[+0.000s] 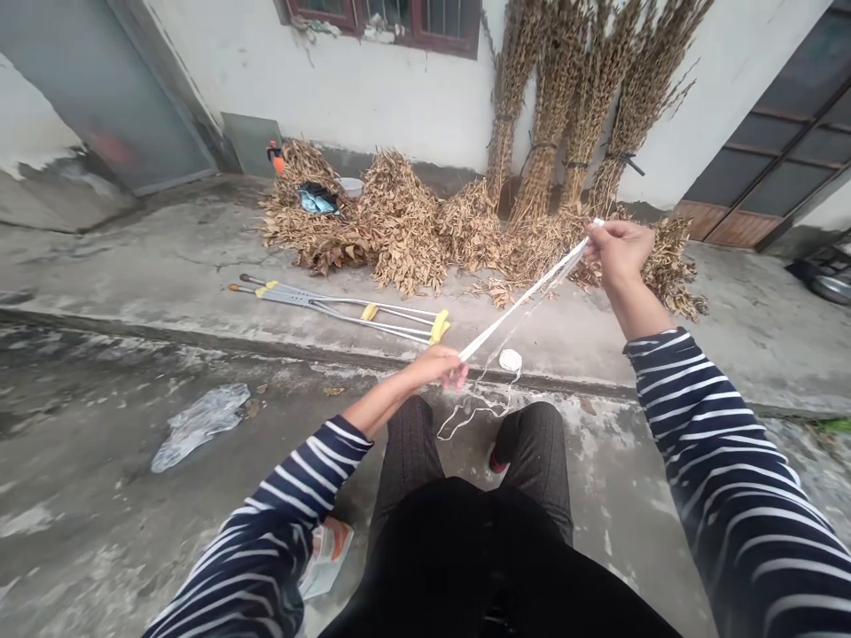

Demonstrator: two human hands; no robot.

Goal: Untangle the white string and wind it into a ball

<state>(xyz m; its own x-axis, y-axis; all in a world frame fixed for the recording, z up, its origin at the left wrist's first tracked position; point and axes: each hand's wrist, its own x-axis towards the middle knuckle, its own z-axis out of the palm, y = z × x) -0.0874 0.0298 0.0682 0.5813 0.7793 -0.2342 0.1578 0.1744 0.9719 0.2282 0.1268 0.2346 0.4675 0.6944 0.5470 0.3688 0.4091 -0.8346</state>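
Observation:
My left hand (440,366) is closed on the lower end of a bundle of white string (525,299), just above my knees. My right hand (620,249) is raised to the right and pinches the upper end, so the strands run taut between the two hands. Loose string (475,412) hangs from the left hand in loops toward the ground. A small white ball of string (511,360) lies on the concrete beyond my knees.
A pair of crutches (346,307) lies on the raised concrete step. Heaps of dry plant stalks (405,221) lie by the wall, with tied bundles (572,97) leaning upright. A crumpled plastic sheet (199,424) lies at left; a packet (325,554) under my left arm.

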